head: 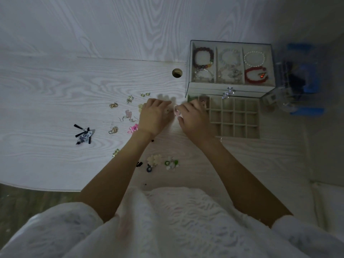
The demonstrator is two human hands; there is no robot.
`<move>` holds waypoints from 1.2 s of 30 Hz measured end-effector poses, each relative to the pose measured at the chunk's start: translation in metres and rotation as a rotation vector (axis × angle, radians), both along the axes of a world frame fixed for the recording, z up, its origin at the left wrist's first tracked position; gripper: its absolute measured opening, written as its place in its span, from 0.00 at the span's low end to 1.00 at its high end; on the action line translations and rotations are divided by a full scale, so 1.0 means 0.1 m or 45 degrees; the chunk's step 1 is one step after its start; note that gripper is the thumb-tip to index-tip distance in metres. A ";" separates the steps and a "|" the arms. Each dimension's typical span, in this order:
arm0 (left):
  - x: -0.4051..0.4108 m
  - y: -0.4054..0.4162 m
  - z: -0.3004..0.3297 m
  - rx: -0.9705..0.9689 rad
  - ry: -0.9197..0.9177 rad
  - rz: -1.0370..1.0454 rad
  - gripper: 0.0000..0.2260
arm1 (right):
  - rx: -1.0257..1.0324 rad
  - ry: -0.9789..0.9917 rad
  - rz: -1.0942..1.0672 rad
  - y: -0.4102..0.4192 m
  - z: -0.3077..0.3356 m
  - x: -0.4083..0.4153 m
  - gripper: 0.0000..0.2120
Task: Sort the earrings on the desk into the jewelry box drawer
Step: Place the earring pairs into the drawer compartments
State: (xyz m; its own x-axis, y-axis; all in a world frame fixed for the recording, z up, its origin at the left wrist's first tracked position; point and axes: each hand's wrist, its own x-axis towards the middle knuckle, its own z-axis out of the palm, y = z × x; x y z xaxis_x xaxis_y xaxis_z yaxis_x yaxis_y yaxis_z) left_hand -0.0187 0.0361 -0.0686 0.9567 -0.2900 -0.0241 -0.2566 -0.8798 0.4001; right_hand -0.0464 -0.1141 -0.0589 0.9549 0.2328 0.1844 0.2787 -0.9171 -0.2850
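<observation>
Several earrings lie scattered on the white desk point(55, 101): gold ones point(113, 105), a pink pair point(133, 128), a cream flower point(154, 159), a green-and-white one point(171, 162) and black tasselled ones point(83, 135). My left hand point(153, 116) and my right hand point(194, 118) meet in the middle of the desk, fingers curled round a small pale earring point(176, 111) held between them. Just right of my right hand, the jewelry box drawer point(234, 116) stands pulled out, its small square compartments showing. The jewelry box point(230, 66) sits behind it.
Bracelets fill the glass-topped upper tray of the box. A clear organiser with blue parts point(299, 81) stands to the right of the box. A round cable hole point(177, 73) is in the desk left of the box. The desk's front edge point(37, 187) runs at lower left.
</observation>
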 end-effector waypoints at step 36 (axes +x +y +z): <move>-0.11 -0.56 0.17 -0.342 0.060 -0.103 0.12 | 0.738 0.345 -0.636 -0.50 0.18 -0.20 0.04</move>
